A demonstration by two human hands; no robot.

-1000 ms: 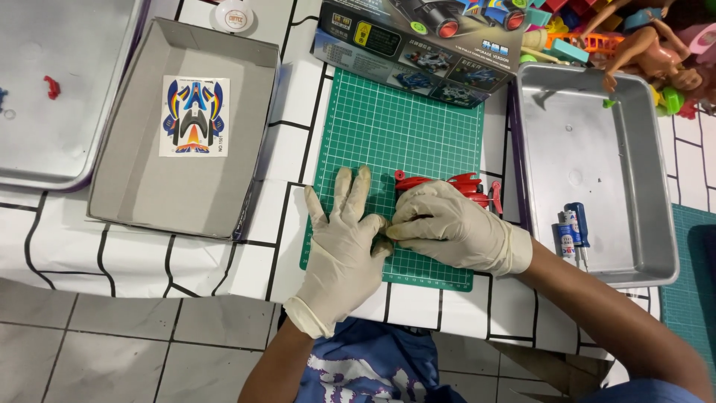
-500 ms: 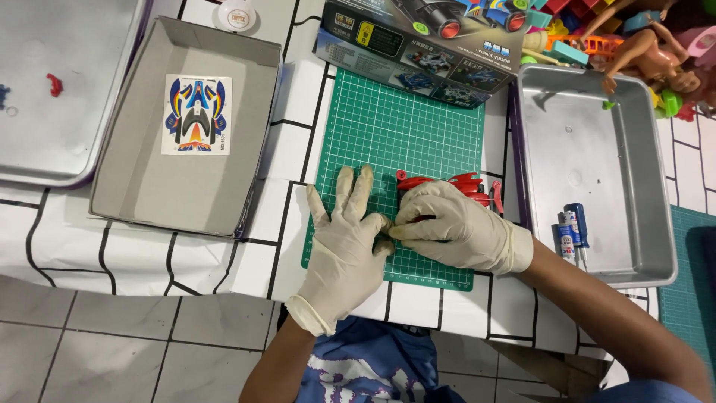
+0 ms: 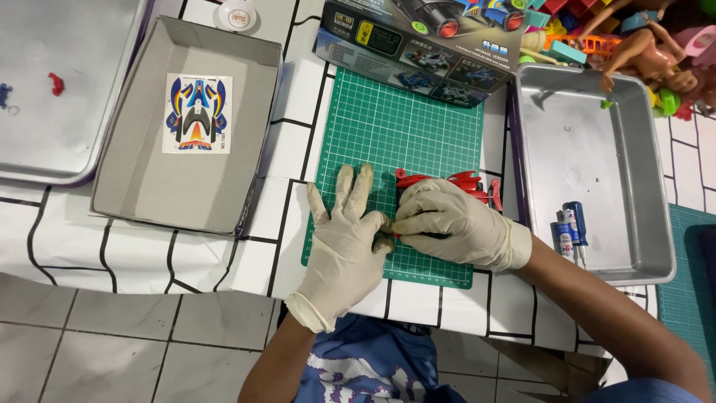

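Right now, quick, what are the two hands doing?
Left hand: open, fingers spread flat on the green cutting mat, holding nothing visible.
Right hand: closed over the red plastic part, pressing it onto the mat.

A red plastic toy car body [image 3: 447,183] lies flat on the green cutting mat [image 3: 403,127], in the mat's lower right part, toward four o'clock from its middle. Most of it is covered by a gloved hand; what shows is a glossy red edge along the top, with curved fender shapes and a small wing-like piece at its three o'clock end, close to the mat's right border. Its underside cannot be seen.
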